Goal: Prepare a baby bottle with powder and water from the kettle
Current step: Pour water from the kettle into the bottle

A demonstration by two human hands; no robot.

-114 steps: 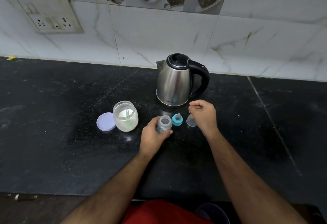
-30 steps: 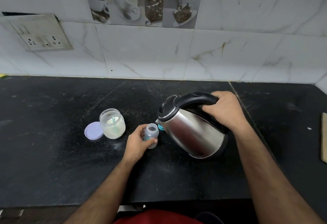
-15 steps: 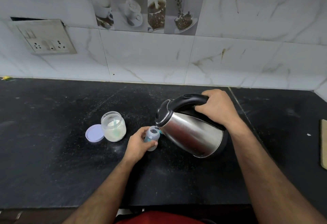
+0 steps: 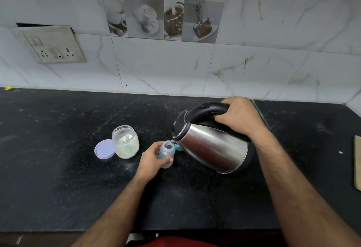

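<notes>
Nearest, the left hand (image 4: pixel 151 160) curls its fingers round the small baby bottle (image 4: pixel 166 154), which stands open-mouthed on the black counter (image 4: pixel 58 178); the bottle's body looks mostly clear, and how much water it holds I cannot tell. Just beyond, the steel kettle (image 4: pixel 213 147) is tipped with its spout right at the bottle's mouth; the right hand (image 4: pixel 237 118) is wrapped tight round the black handle. A teal cap piece (image 4: pixel 178 147) peeks out between bottle and kettle, so the bottle is not yet closed. To the left sits the powder jar (image 4: pixel 126 142), open, with a scoop inside; its lilac lid (image 4: pixel 104 150) lies touching it. By my judgement the water step is under way; whether powder is already in I cannot tell; capping remains.
</notes>
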